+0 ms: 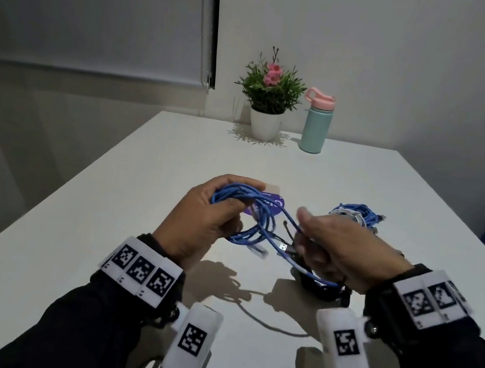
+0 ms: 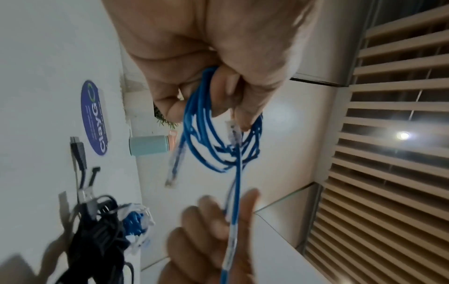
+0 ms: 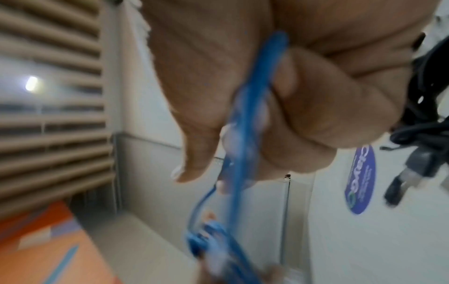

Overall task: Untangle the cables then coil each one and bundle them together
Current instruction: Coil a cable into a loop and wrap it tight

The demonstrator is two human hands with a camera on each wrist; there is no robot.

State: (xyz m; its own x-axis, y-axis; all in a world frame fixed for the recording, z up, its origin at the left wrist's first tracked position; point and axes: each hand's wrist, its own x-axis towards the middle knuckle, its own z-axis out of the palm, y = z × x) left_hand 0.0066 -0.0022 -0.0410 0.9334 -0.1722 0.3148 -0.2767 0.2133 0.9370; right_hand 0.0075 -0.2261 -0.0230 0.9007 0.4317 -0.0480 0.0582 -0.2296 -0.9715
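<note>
- White desk (image 1: pixel 270 163): carries everything; a potted green plant with pink flowers (image 1: pixel 268 97) and a mint metal bottle with a pink lid (image 1: pixel 316 122) stand at its far edge, well apart from the work.
- Black cable heap (image 2: pixel 97 226) and a blue-and-white bundle (image 1: pixel 358 215) lie on the desk, likely awaiting bundling.
- Blue network cable (image 1: pixel 256 215): held above the desk, between both hands.
- Left hand (image 1: pixel 209 217): fingers curled round the gathered loops, keeping the coil from springing apart.
- Right hand (image 1: pixel 339 253): fingers pinch the free strand, seemingly feeding the next loop.
- Round purple sticker (image 2: pixel 94 119) on the desk.

The purple oval sticker (image 2: pixel 94 119) on the white table (image 1: pixel 364 186) reads roughly "ClayG"; its smaller print is illegible.
</note>
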